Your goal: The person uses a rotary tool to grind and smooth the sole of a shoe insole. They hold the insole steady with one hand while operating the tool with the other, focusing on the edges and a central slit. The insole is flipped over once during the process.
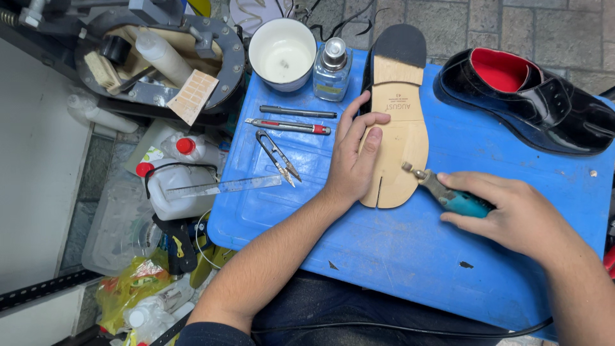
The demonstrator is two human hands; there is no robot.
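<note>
Left hand point(354, 160) lies flat, open, pinning the upturned tan leather split-toe shoe sole point(395, 138) mid-way along the blue plastic lid's point(410, 256) far edge; right hand point(506, 214) grips the teal rotary tool point(448, 195), whose bit I'd keep light at the toe edge.

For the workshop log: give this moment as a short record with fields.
surface: blue board
left hand: flat on the upturned shoe sole, pressing it to the board
right hand: gripping a teal rotary tool, tip at the sole's edge
second shoe: black, red lining, upright at the far right
tools left of sole: snips, cutter, pen
at back: white cup, glass bottle
</note>
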